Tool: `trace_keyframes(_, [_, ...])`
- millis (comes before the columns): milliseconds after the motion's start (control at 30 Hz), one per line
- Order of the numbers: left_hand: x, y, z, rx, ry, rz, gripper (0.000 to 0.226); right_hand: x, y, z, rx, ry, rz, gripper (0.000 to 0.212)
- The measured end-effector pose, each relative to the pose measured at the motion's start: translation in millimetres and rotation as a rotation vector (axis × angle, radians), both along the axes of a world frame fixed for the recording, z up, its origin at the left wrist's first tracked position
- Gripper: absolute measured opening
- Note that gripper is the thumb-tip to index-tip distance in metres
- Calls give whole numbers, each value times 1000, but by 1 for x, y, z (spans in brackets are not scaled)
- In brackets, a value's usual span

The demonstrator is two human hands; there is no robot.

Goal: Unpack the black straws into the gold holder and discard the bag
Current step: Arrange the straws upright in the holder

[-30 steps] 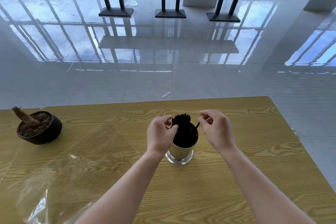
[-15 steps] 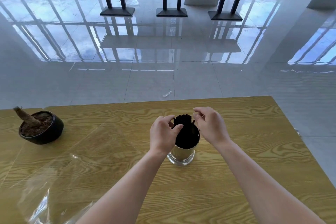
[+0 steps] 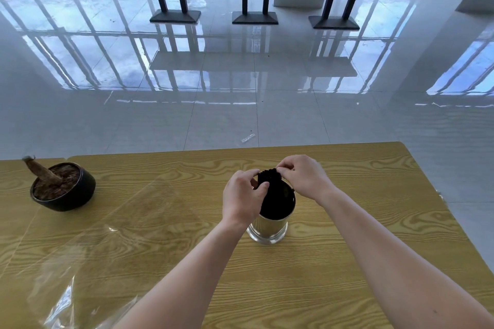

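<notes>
The loose straw that stuck out beside the gold holder (image 3: 270, 224) a moment ago is now in with the black straws (image 3: 268, 181). So the straws look packed. The left hand (image 3: 244, 200) and right hand (image 3: 300, 177) pinch the straw tops, right over the holder. The clear bag (image 3: 88, 262) lies on the table (image 3: 347, 262), well left of the holder.

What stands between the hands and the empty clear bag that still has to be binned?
Nothing visible: bare table lies between the left hand at the gold holder and the clear bag. No bin is in view.
</notes>
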State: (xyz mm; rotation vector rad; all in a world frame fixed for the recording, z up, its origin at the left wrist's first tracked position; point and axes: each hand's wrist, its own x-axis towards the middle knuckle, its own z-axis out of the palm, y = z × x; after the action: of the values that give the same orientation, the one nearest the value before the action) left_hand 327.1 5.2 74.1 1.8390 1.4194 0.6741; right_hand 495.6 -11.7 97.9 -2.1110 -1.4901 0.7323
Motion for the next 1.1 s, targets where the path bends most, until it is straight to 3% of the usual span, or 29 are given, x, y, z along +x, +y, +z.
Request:
trace_keyframes(200, [0, 0, 6, 5, -26, 5, 45, 0, -2, 22, 297, 91, -173, 15])
trace_keyframes(400, [11, 8, 43, 157, -159, -30, 44, -6, -4, 76, 537, 134, -111, 12])
trace_keyframes(533, [23, 12, 66, 206, -269, -56, 7, -18, -6, 95, 551, 250, -54, 7])
trace_keyframes(633, [22, 12, 70, 205, -354, -13, 7, -18, -11, 95, 536, 255, -28, 18])
trace_keyframes(700, [17, 14, 70, 50, -569, 67, 5, -9, -19, 86, 478, 247, -46, 29])
trace_keyframes(800, [8, 15, 71, -309, -954, 203, 5, 0, -36, 65, 278, 234, -54, 29])
trace_keyframes(867, [4, 15, 68, -496, -1114, 282, 8, -2, -47, 53, 223, 273, -64, 25])
trace_keyframes(1000, [3, 12, 61, -709, -1264, 335, 8, -7, -60, 45, 353, 564, -172, 14])
trace_keyframes(1100, [6, 7, 55, -781, -1232, 286, 19, -5, -63, 50, 468, 711, -249, 11])
